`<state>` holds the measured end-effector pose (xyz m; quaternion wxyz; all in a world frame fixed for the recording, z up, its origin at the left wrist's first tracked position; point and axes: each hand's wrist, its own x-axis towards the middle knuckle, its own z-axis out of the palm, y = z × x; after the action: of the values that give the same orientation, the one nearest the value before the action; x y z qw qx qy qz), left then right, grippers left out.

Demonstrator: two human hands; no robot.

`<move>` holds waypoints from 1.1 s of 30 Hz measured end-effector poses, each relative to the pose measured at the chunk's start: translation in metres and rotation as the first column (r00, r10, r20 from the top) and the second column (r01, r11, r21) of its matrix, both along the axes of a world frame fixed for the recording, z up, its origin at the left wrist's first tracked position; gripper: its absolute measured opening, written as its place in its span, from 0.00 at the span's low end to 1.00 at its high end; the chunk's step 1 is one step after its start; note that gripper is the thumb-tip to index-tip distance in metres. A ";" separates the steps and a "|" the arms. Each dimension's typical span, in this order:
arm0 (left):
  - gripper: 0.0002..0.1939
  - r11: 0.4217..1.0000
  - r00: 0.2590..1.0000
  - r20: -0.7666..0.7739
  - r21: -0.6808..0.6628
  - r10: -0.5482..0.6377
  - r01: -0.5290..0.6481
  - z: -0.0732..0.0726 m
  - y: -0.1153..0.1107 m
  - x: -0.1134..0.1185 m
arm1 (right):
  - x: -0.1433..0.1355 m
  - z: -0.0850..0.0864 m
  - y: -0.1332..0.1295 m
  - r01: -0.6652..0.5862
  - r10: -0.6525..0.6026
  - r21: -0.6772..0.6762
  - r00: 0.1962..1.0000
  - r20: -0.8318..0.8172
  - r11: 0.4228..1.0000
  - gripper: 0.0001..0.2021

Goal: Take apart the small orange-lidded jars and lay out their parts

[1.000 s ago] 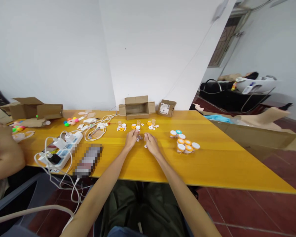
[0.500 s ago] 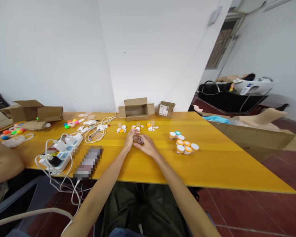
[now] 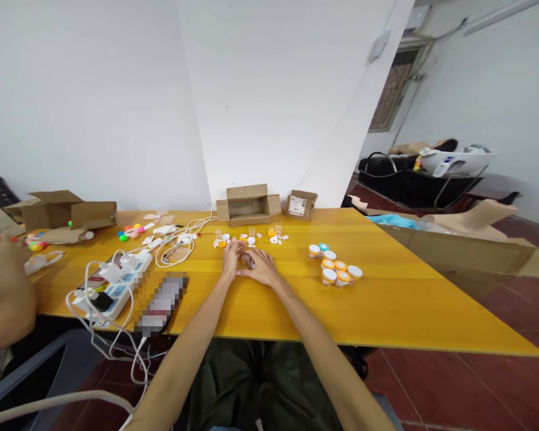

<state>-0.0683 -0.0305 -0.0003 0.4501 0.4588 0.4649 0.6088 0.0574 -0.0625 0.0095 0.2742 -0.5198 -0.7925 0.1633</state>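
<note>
Between my hands, low over the table, is a small clear jar (image 3: pixel 247 261), partly hidden by my fingers; something dark shows inside it. My left hand (image 3: pixel 231 257) curves around its left side. From the right, my right hand (image 3: pixel 261 267) closes on it with bent fingers and the thumb below. Just beyond lie small white loose parts with white and orange lids (image 3: pixel 272 233). Open clear cups (image 3: pixel 252 231) stand among them.
Several lidded jars (image 3: pixel 340 266) stand together to the right. Behind are an open cardboard box (image 3: pixel 248 205) and a smaller box (image 3: pixel 300 205). To the left lie a phone (image 3: pixel 162 304), a power strip (image 3: pixel 124 281) and cables. A co-worker's arm (image 3: pixel 11 290) is at far left.
My hands have drawn closer together around the jar, and my right fingers now reach over it. The co-worker's forearm has risen at far left. The view has shifted slightly.
</note>
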 end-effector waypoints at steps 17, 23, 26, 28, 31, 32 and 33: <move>0.24 1.000 0.996 0.090 0.024 -0.014 0.012 -0.003 0.000 0.003 | 0.001 -0.017 0.007 -0.029 0.025 0.174 0.999 0.027 0.984 0.03; 0.23 0.996 0.997 -0.058 0.068 -0.057 0.060 -0.007 0.002 0.004 | 0.014 -0.036 0.005 0.009 -0.017 0.291 0.999 0.027 0.957 0.05; 0.23 0.991 0.983 -0.171 0.103 -0.061 0.080 -0.009 0.002 0.004 | 0.019 -0.042 0.005 0.042 -0.056 0.333 0.998 0.031 0.942 0.06; 0.22 0.988 0.967 -0.247 0.124 -0.056 0.089 -0.009 0.001 0.004 | 0.022 -0.045 0.005 0.079 -0.099 0.349 0.994 0.038 0.934 0.06; 0.19 0.986 0.940 -0.339 0.135 -0.049 0.099 -0.009 -0.001 0.004 | 0.028 -0.049 0.006 0.143 -0.171 0.363 0.984 0.046 0.921 0.06; 0.18 0.986 0.932 -0.359 0.131 -0.049 0.102 -0.008 -0.002 0.005 | 0.031 -0.051 0.007 0.163 -0.193 0.366 0.980 0.046 0.916 0.06; 0.17 0.987 0.926 -0.375 0.125 -0.051 0.106 -0.007 -0.003 0.005 | 0.034 -0.052 0.008 0.182 -0.213 0.367 0.976 0.046 0.912 0.06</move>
<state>-0.0635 -0.0331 -0.0075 0.3443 0.6148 0.4779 0.5245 0.0918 -0.0546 -0.0425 0.3459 -0.5445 -0.7633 -0.0358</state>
